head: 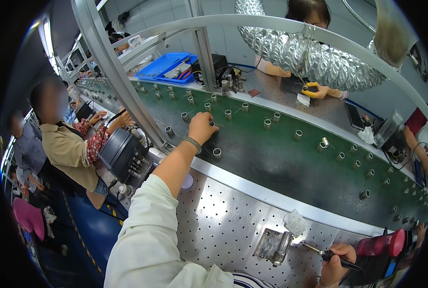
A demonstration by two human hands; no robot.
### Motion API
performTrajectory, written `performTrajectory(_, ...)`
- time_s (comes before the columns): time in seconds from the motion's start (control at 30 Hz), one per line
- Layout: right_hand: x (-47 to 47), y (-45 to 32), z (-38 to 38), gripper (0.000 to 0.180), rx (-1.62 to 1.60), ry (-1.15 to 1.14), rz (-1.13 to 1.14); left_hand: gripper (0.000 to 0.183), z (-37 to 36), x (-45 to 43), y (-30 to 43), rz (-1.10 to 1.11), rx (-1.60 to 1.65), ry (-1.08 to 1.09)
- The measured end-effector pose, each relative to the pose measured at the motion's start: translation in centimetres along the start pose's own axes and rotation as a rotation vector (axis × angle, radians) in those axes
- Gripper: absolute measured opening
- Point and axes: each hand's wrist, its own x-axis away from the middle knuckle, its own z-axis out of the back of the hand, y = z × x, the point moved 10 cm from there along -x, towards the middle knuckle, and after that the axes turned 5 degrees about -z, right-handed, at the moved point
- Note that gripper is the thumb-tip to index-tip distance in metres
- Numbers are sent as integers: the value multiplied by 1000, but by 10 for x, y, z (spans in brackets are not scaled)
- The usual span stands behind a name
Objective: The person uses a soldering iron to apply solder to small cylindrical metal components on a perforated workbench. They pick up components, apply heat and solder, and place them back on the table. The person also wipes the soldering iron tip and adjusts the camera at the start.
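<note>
My left hand (pixel 201 126), with a bangle at the wrist, reaches over the green conveyor belt (pixel 257 158). Its fingers close around a small metal cylinder (pixel 212 124) with thin wire leads, mostly hidden by the hand. Another open-topped metal cylinder (pixel 217 153) stands on the belt just below that hand. At the lower right, my right hand (pixel 338 261) grips a soldering iron (pixel 316 249), its tip pointing left. Close to the tip lies a metal plate fixture (pixel 271 246) with a round barrel. A crumpled white cleaning pad (pixel 295 223) touches the belt's rail above it.
Several similar cylinders stand along the belt. A perforated metal worktop (pixel 214 216) lies before me, with a pink-lidded container (pixel 381 243) at right. An aluminium post (pixel 117 72) rises at left; a foil duct (pixel 307 59) hangs opposite. Co-workers sit across and to the left.
</note>
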Motion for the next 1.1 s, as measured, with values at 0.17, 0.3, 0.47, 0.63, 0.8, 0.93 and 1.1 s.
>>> performTrajectory(0.17, -7, -23, -17, 24, 18, 9, -29, 39, 38, 29, 72, -216, 110, 169)
performTrajectory(0.3, -2, -11, -1, 23, 2, 91, -69, 25, 48, 84, 154, -302, 542, -62)
performTrajectory(0.47, 3, 5, 25, 25, 62, 242, -42, 13, 2, 159, 212, -153, 995, -464)
performTrajectory(0.63, 7, 8, 43, 19, 41, 423, -108, 16, -44, 185, 249, -51, 1088, -727)
performTrajectory(0.8, -3, -1, 30, 7, 66, 359, -163, 35, -63, 191, 249, 154, 1268, -732)
performTrajectory(0.93, -2, -8, 33, 13, 111, 293, -107, 40, -54, 189, 256, 196, 1289, -697)
performTrajectory(1.1, 3, -14, 32, 14, 212, 251, -18, 44, -55, 191, 256, 188, 1327, -680)
